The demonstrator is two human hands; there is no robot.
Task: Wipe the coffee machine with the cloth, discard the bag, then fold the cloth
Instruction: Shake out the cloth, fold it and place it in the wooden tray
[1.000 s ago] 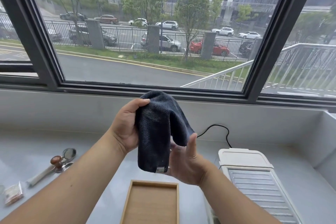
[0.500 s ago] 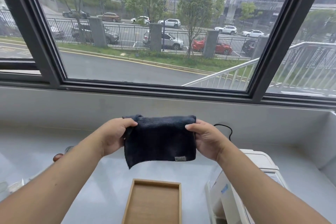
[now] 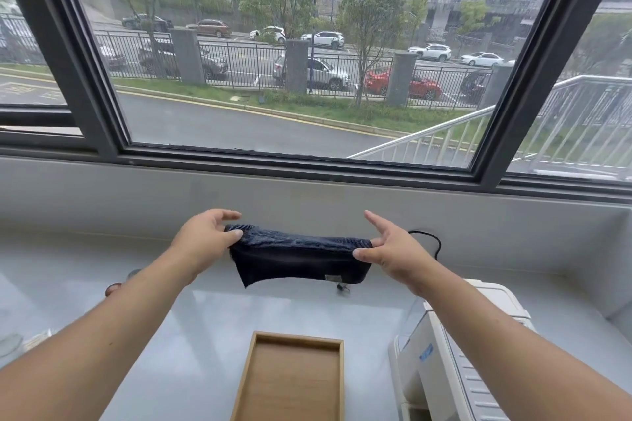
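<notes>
A dark blue ribbed cloth (image 3: 297, 258), folded into a short band, hangs stretched between my two hands above the grey counter. My left hand (image 3: 205, 243) pinches its left top corner with thumb and fingers. My right hand (image 3: 390, 249) pinches the right top corner, the other fingers spread. A small label shows at the cloth's lower right. The white coffee machine (image 3: 444, 362) stands at the lower right, partly hidden by my right forearm. No bag is visible.
A wooden tray (image 3: 260, 376) lies on the counter below the cloth. A black cable (image 3: 432, 241) runs behind my right hand. A brown-knobbed tool (image 3: 113, 289) peeks out past my left forearm. The grey counter (image 3: 362, 314) ends at a wall under the window.
The cloth went from draped over my left hand to held flat by both hands, then tilted so it looks shorter. My hands moved forward and farther apart.
</notes>
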